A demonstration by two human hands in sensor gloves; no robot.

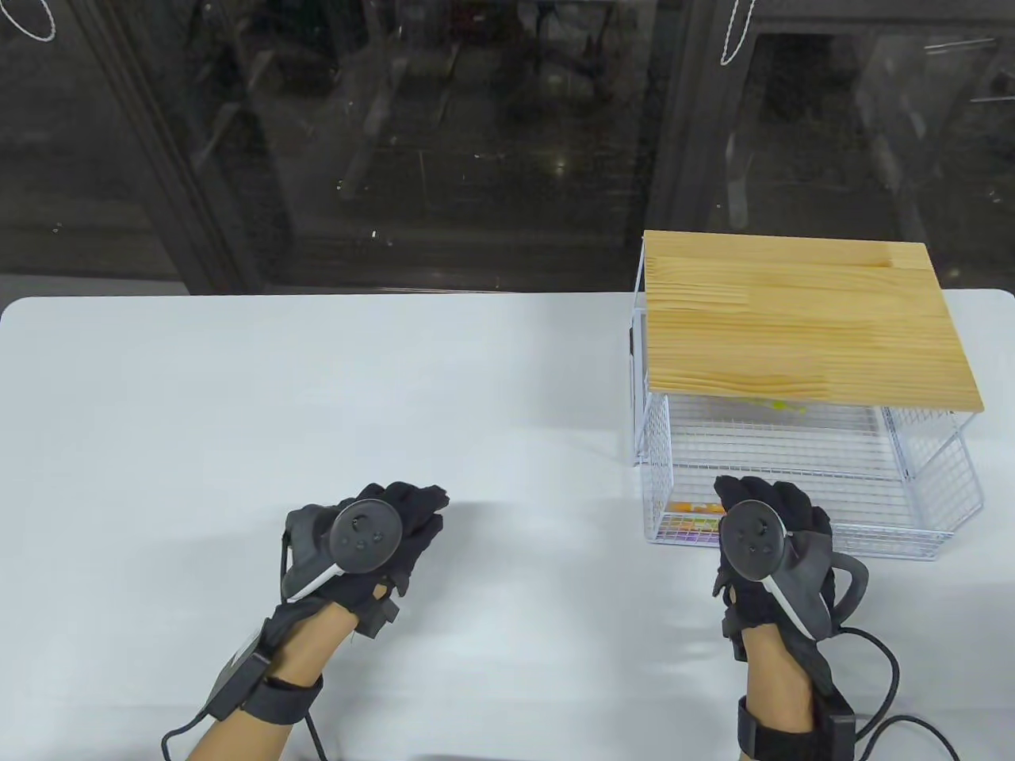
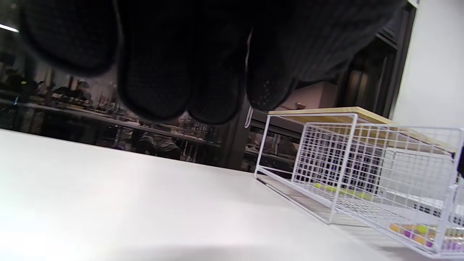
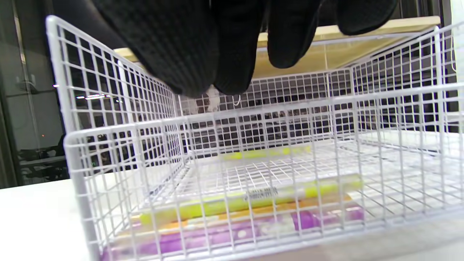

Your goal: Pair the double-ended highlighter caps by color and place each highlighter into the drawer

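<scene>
Several highlighters (image 3: 250,201) lie in wire drawer (image 1: 896,476), pulled out; some hidden behind right hand (image 1: 765,547) in table view. Right hand at drawer front, grip unclear. Left hand (image 1: 373,543) relaxed, holding nothing, over table (image 1: 238,412).

White table (image 1: 317,380) — dark glass panels (image 1: 396,135) behind it, 2 white cord loops (image 1: 733,32) hanging.

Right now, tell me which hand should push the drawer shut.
Right. The right hand is already at the front wall of the pulled-out wire drawer, where highlighters lie inside. The left hand is over bare table, well off to the drawer's left, holding nothing.
</scene>
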